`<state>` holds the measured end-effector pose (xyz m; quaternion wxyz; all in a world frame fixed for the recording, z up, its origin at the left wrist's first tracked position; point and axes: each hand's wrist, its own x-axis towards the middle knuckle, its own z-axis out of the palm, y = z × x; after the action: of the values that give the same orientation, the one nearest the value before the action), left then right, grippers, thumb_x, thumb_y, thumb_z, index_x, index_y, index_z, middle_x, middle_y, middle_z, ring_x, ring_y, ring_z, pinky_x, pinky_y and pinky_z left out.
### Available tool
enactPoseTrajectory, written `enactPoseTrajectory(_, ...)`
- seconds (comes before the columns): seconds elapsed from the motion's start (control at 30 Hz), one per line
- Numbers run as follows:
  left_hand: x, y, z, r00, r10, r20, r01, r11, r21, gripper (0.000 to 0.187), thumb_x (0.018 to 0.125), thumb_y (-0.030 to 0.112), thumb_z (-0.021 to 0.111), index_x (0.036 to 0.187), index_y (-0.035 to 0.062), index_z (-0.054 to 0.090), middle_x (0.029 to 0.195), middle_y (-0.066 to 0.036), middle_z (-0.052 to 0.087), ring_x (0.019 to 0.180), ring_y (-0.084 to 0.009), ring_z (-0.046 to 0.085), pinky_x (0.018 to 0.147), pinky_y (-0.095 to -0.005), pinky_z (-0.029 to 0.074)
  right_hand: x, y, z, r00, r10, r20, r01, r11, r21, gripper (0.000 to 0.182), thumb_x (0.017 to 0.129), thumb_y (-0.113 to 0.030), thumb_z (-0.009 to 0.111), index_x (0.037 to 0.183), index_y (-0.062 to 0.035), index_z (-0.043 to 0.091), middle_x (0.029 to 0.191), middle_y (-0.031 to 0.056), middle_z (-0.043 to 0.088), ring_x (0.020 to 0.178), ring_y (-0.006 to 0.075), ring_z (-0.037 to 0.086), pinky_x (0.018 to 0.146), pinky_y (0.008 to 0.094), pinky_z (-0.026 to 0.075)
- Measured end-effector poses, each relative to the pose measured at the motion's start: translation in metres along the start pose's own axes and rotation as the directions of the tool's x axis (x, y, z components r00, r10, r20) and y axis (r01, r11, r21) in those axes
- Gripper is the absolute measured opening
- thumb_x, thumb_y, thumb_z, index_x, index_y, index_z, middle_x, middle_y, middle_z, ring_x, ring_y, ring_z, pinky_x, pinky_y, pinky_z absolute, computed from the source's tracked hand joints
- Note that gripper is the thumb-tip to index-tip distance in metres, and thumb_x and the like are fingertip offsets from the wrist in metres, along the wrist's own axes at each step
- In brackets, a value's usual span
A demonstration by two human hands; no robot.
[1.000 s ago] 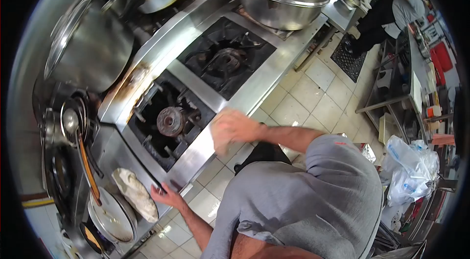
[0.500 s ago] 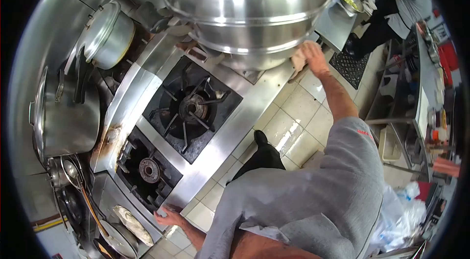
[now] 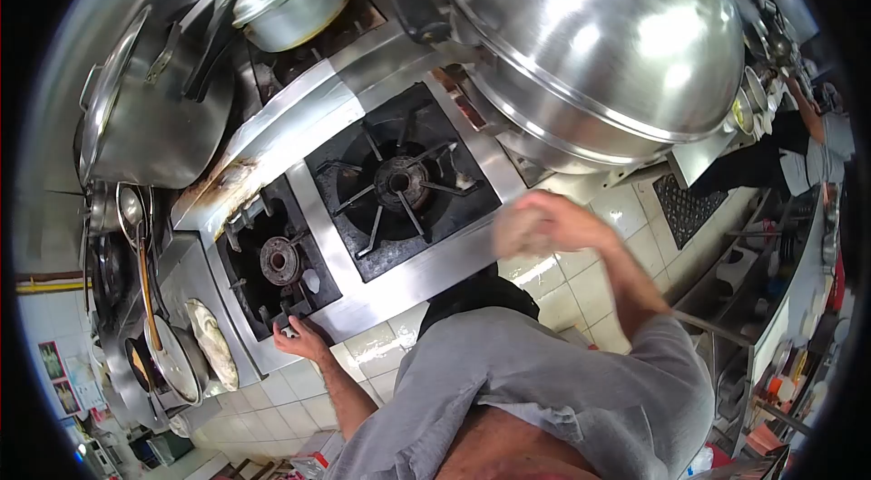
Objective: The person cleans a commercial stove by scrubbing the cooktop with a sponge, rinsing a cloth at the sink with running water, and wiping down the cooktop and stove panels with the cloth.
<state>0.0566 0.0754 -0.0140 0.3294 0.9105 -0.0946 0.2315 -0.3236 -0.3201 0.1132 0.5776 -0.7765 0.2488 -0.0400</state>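
Observation:
My left hand (image 3: 301,338) is at the front edge of the stove, by the small burner (image 3: 279,261), its fingers apart and nothing in them. Near the right end of the steel front ledge (image 3: 426,264), my right hand (image 3: 564,222) is closed on a beige cloth (image 3: 522,230); both are blurred by motion. Between the hands lies the larger burner (image 3: 400,182) with its black grate. A big domed steel pot (image 3: 590,35) stands beyond my right hand, apart from it.
A lidded pot (image 3: 295,4) and a large stockpot (image 3: 163,122) stand at the back left. Pans with a wooden spoon (image 3: 150,298) are at far left. Another person's dark-clad leg (image 3: 748,158) shows at right, near a black floor mat (image 3: 685,212).
My right hand has moved with the cloth from beside the domed pot toward the stove's front ledge. The view has turned, so the stove and pots appear shifted.

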Motion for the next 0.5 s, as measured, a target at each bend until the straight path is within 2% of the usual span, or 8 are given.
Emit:
enactPoseTrajectory(0.03,0.0,0.002,-0.001,1.0,0.003,0.007,-0.003,1.0,-0.008,0.044,0.082,0.027,0.062,0.114,-0.0005,0.049,0.108,-0.019,0.043,0.097,-0.0302,0.043,0.086,-0.0416,0.036,0.031,-0.015,0.016,0.993,-0.113,-0.044,0.105,0.981,-0.163,0.04,0.069,0.008,0.056,0.106,-0.006,0.052,0.108,0.0118,0.052,0.105,0.0264,0.052,0.089,0.0337,0.042)
enactPoseTrajectory(0.1,0.0,0.004,-0.002,1.0,0.001,0.003,-0.001,1.0,-0.018,0.044,0.082,0.027,0.061,0.114,-0.0005,0.048,0.108,-0.019,0.043,0.097,-0.0302,0.043,0.087,-0.0416,0.036,0.09,-0.038,0.043,0.935,-0.309,-0.175,0.261,0.932,-0.253,0.047,0.067,0.012,0.049,0.11,-0.0063,0.053,0.115,0.0163,0.046,0.11,0.0312,0.046,0.093,0.0334,0.038)
enactPoseTrajectory(0.17,-0.001,0.006,-0.003,1.0,-0.016,0.004,0.016,0.998,-0.063,0.044,0.083,0.027,0.06,0.115,-0.0005,0.048,0.11,-0.019,0.043,0.096,-0.0303,0.043,0.087,-0.0415,0.036,0.151,-0.054,0.059,0.875,-0.365,-0.318,0.297,0.923,-0.245,0.048,0.07,0.011,0.051,0.113,-0.0089,0.054,0.117,0.0168,0.041,0.106,0.0341,0.046,0.09,0.0344,0.04)
enactPoseTrajectory(0.2,-0.001,0.009,-0.004,0.999,-0.04,0.009,0.041,0.996,-0.079,0.045,0.083,0.027,0.06,0.116,-0.0008,0.047,0.11,-0.019,0.042,0.097,-0.0306,0.043,0.087,-0.0414,0.036,0.178,-0.062,0.057,0.82,-0.425,-0.383,0.291,0.887,-0.359,0.044,0.071,0.009,0.052,0.111,-0.0093,0.055,0.117,0.0174,0.041,0.106,0.0347,0.046,0.088,0.0351,0.041)
enactPoseTrajectory(0.3,-0.001,0.005,-0.002,0.998,-0.058,0.018,0.059,0.994,-0.093,0.044,0.084,0.026,0.06,0.116,-0.0014,0.046,0.111,-0.019,0.042,0.1,-0.0306,0.043,0.088,-0.0407,0.036,0.265,-0.064,0.06,0.629,-0.618,-0.473,0.086,0.659,-0.747,0.041,0.069,0.004,0.054,0.107,-0.012,0.059,0.119,0.017,0.043,0.106,0.0361,0.044,0.091,0.0432,0.037)
enactPoseTrajectory(0.37,-0.001,0.006,-0.002,0.998,-0.066,0.023,0.068,0.994,-0.091,0.044,0.083,0.025,0.06,0.116,-0.0015,0.046,0.112,-0.019,0.042,0.1,-0.0304,0.043,0.088,-0.0402,0.036,0.328,-0.024,0.064,0.658,-0.619,-0.429,0.026,0.588,-0.808,0.029,0.074,-0.006,0.052,0.102,-0.0099,0.061,0.119,0.0146,0.045,0.109,0.0351,0.043,0.091,0.044,0.038)
enactPoseTrajectory(0.43,0.0,0.01,-0.004,0.997,-0.061,0.055,0.066,0.993,-0.096,0.044,0.083,0.025,0.06,0.116,-0.0015,0.046,0.111,-0.019,0.042,0.1,-0.0301,0.043,0.088,-0.0397,0.036,0.369,0.038,0.048,0.778,-0.55,-0.302,-0.003,0.479,-0.878,0.026,0.076,-0.009,0.051,0.098,-0.0092,0.063,0.117,0.0135,0.048,0.108,0.0339,0.045,0.091,0.0435,0.04)
enactPoseTrajectory(0.5,0.002,0.007,-0.001,0.997,-0.041,0.063,0.048,0.993,-0.111,0.043,0.083,0.024,0.06,0.115,-0.0026,0.047,0.11,-0.019,0.043,0.1,-0.0295,0.043,0.087,-0.0389,0.036,0.377,0.042,0.01,0.799,-0.393,-0.456,-0.29,0.412,-0.864,0.031,0.076,-0.011,0.05,0.104,-0.0096,0.063,0.107,0.0154,0.056,0.104,0.0337,0.05,0.093,0.0392,0.039)
